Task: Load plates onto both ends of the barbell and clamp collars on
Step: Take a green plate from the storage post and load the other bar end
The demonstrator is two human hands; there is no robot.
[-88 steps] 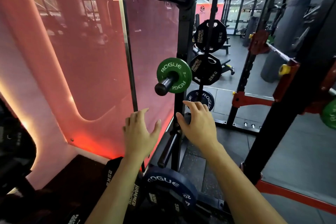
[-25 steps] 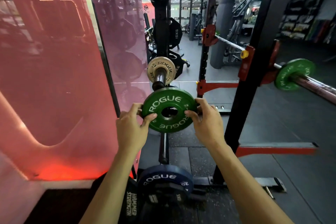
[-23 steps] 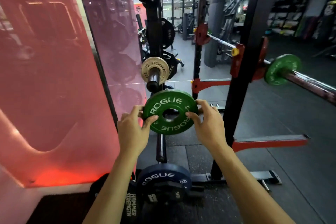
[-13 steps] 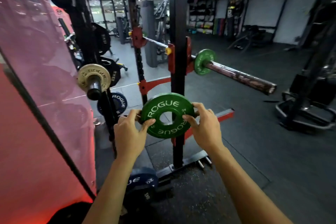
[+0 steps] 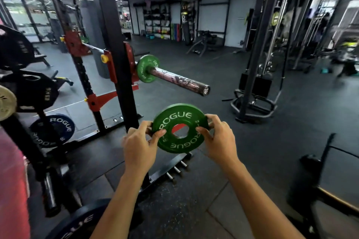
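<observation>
A single wide-angle view from the person's head looks forward and down, close over both forearms. The two-handed grip of the left hand and right hand sits low-centre. Above-left of the grip stands the barbell; beyond it, gym floor.

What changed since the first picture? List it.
Both hands, left hand and right hand, took the green plate off its storage peg and carried it toward the barbell sleeve. The sleeve's own green plate stays seated; no collar on it.
</observation>
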